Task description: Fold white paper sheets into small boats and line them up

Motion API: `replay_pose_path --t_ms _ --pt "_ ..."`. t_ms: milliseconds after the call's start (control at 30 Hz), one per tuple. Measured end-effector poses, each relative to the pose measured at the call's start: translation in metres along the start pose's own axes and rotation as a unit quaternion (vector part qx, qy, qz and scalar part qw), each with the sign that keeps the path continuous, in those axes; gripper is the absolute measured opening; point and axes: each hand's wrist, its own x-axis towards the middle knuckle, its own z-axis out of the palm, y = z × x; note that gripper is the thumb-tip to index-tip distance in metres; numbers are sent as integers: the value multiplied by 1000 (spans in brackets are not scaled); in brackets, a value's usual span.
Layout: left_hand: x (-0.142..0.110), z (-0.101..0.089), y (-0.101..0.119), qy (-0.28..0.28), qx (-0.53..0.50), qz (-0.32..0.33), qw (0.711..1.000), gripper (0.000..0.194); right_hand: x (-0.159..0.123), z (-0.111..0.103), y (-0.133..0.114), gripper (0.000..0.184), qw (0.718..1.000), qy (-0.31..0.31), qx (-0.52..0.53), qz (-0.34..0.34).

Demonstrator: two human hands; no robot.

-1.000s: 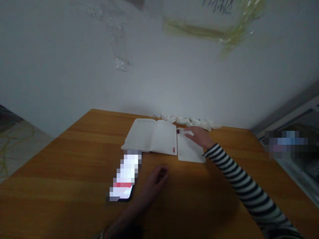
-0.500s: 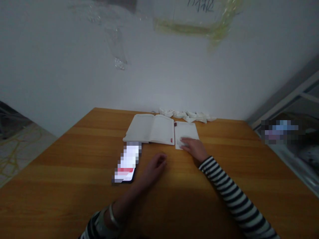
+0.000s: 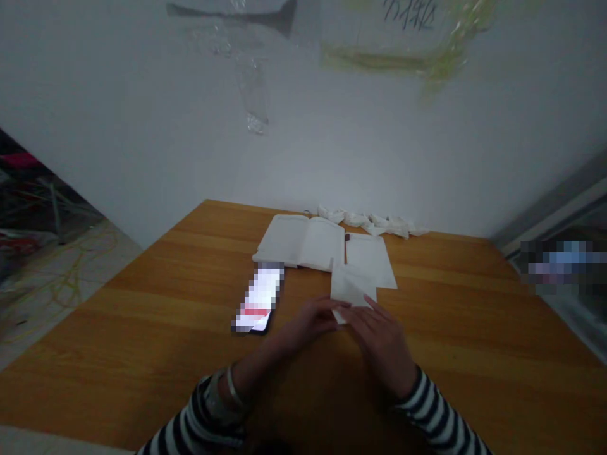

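Note:
A small, thin white sheet of paper (image 3: 353,283) is between my hands, its top overlapping the open notebook's corner and a larger white sheet (image 3: 372,256). My left hand (image 3: 315,322) pinches its lower left corner, with the fingertips close to those of the other hand. My right hand (image 3: 382,338) grips the lower edge from the right, its fingers lying over the paper and covering that edge. The open notebook (image 3: 303,240) lies flat with blank pages showing.
A phone (image 3: 260,297) with a lit, blurred screen lies left of my hands. Crumpled white tissue (image 3: 374,221) runs along the back edge of the wooden table (image 3: 190,297), against the wall (image 3: 332,145). Blurred items stand beyond the right side.
My right hand has drawn the small sheet off the larger one, toward me. My left hand has moved right and taken hold of it too. The view has shifted slightly left.

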Motion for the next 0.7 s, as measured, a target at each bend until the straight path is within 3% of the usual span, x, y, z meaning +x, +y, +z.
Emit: replay_pose_path --t_ms 67,167,267,333,400,467,600,700 --pt "0 1 0 11 36 -3 999 19 -2 -7 -3 53 999 -17 24 -19" --pt "1 1 -2 93 16 -35 995 20 -3 -13 11 62 999 16 37 25" --pt "2 -2 1 136 -19 -70 988 28 -8 -5 35 78 972 139 77 173" --pt "2 -3 4 148 -42 -94 984 32 -13 6 46 64 924 198 174 277" --pt "2 -3 7 158 -68 -112 979 33 -15 18 51 53 877 157 337 306" --pt "1 -2 9 165 -82 -116 976 33 -15 28 51 47 842 101 429 311" --pt "1 0 7 145 -91 -140 975 38 -14 39 51 34 809 96 451 364" --pt "3 -1 5 129 -96 -132 978 41 -15 39 53 37 803 91 465 362"
